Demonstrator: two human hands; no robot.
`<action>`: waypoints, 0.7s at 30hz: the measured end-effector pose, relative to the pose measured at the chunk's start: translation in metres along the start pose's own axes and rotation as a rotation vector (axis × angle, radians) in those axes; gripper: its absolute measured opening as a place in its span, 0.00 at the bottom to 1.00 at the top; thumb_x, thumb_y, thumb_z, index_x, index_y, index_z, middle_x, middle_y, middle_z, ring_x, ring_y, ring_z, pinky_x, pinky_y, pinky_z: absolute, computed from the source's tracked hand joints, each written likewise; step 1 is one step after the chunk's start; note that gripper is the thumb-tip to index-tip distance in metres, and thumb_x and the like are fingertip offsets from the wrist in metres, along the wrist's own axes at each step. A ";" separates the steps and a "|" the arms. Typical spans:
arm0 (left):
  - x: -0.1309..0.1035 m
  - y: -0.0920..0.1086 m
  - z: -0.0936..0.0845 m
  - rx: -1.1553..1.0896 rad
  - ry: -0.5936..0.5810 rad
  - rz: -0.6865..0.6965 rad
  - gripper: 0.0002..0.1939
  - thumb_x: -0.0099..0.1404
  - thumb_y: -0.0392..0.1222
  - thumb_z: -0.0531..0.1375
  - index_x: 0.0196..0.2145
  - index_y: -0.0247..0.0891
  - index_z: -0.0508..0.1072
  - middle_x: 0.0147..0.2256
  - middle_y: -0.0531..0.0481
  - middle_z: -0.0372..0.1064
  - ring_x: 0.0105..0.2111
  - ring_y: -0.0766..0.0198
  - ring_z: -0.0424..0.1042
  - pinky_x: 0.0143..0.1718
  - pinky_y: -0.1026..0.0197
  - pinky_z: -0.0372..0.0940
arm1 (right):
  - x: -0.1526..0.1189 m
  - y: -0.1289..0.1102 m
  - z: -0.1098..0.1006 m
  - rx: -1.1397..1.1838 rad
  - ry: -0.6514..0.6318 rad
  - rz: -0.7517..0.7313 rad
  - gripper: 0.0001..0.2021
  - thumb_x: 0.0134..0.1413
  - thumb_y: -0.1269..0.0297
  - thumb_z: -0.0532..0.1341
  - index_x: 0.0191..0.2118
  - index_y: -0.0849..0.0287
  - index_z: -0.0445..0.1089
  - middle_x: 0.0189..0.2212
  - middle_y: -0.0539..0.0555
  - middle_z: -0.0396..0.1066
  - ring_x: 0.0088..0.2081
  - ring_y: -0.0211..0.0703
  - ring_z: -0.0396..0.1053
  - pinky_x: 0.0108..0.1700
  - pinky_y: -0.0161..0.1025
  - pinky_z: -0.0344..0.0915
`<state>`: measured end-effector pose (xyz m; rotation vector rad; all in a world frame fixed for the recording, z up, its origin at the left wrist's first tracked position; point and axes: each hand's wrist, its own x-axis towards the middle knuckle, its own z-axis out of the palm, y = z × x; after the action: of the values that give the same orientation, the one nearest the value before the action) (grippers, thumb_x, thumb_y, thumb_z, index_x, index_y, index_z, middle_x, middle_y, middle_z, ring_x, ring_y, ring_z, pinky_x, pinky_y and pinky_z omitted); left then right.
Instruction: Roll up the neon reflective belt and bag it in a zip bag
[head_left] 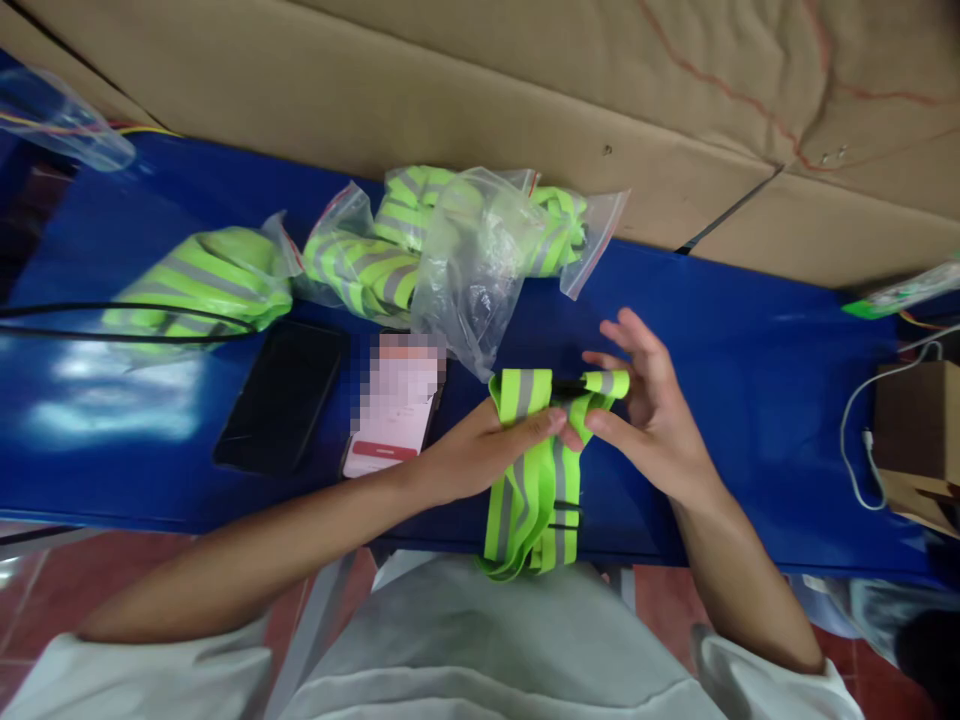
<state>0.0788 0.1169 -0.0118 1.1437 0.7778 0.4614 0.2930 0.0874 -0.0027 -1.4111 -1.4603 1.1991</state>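
A folded neon yellow-green reflective strap [525, 480] with a grey stripe hangs over the front part of the blue table. My left hand [517, 435] is closed on its upper part, thumb across the folds. Black plastic fittings show at the strap's top and lower right. My right hand [656, 415] is beside the strap's upper right end, fingers spread and stretched out. Its thumb tip is at the strap's edge; whether it presses on it I cannot make out.
Several clear zip bags [217, 280] of similar straps lie along the back, with a crumpled clear bag [480, 260] among them. A dark phone [281, 400] and a lit phone [394, 410] lie left of my hands. A cardboard box [919, 430] and white cable [847, 430] are at right.
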 end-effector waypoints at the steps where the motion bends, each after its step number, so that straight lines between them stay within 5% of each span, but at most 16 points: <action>1: 0.000 -0.001 -0.001 0.024 -0.051 -0.016 0.22 0.74 0.56 0.57 0.35 0.36 0.82 0.39 0.47 0.79 0.42 0.60 0.76 0.52 0.58 0.69 | 0.000 -0.002 -0.004 -0.029 -0.013 -0.029 0.40 0.55 0.51 0.74 0.71 0.44 0.61 0.68 0.56 0.65 0.60 0.52 0.72 0.60 0.49 0.72; 4: -0.002 -0.003 -0.002 -0.044 -0.178 -0.087 0.20 0.72 0.55 0.61 0.34 0.36 0.80 0.35 0.48 0.77 0.37 0.64 0.74 0.42 0.64 0.68 | 0.000 -0.006 -0.008 -0.177 -0.103 -0.008 0.14 0.62 0.53 0.69 0.50 0.51 0.79 0.44 0.52 0.81 0.43 0.46 0.79 0.47 0.41 0.75; 6: -0.002 -0.003 0.000 -0.165 -0.200 -0.163 0.15 0.68 0.52 0.65 0.34 0.36 0.79 0.34 0.50 0.76 0.35 0.66 0.73 0.40 0.65 0.67 | 0.001 -0.007 -0.006 -0.230 -0.080 0.027 0.11 0.65 0.52 0.66 0.38 0.54 0.81 0.34 0.51 0.81 0.35 0.43 0.78 0.40 0.38 0.73; 13: -0.006 -0.001 0.008 -0.424 -0.159 -0.367 0.17 0.53 0.41 0.77 0.39 0.37 0.79 0.33 0.54 0.76 0.33 0.67 0.73 0.39 0.64 0.68 | 0.006 -0.003 -0.004 -0.099 0.186 0.114 0.14 0.62 0.48 0.67 0.35 0.54 0.81 0.34 0.51 0.82 0.39 0.45 0.79 0.41 0.39 0.73; 18: -0.005 -0.008 0.012 -0.446 -0.147 -0.388 0.24 0.52 0.39 0.77 0.47 0.39 0.79 0.41 0.50 0.79 0.41 0.62 0.77 0.47 0.59 0.70 | 0.007 -0.001 -0.004 0.049 0.184 0.217 0.18 0.63 0.44 0.66 0.37 0.54 0.81 0.37 0.53 0.82 0.40 0.47 0.79 0.38 0.40 0.73; 21: -0.005 -0.015 0.012 -0.436 -0.218 -0.420 0.23 0.52 0.41 0.77 0.46 0.38 0.80 0.44 0.47 0.79 0.47 0.56 0.77 0.51 0.55 0.70 | 0.005 -0.003 0.002 -0.079 0.196 0.112 0.16 0.67 0.48 0.64 0.36 0.54 0.80 0.36 0.51 0.82 0.40 0.45 0.79 0.42 0.39 0.73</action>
<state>0.0841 0.1007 -0.0218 0.5903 0.6622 0.1372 0.2893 0.0928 -0.0006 -1.6347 -1.3193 1.0467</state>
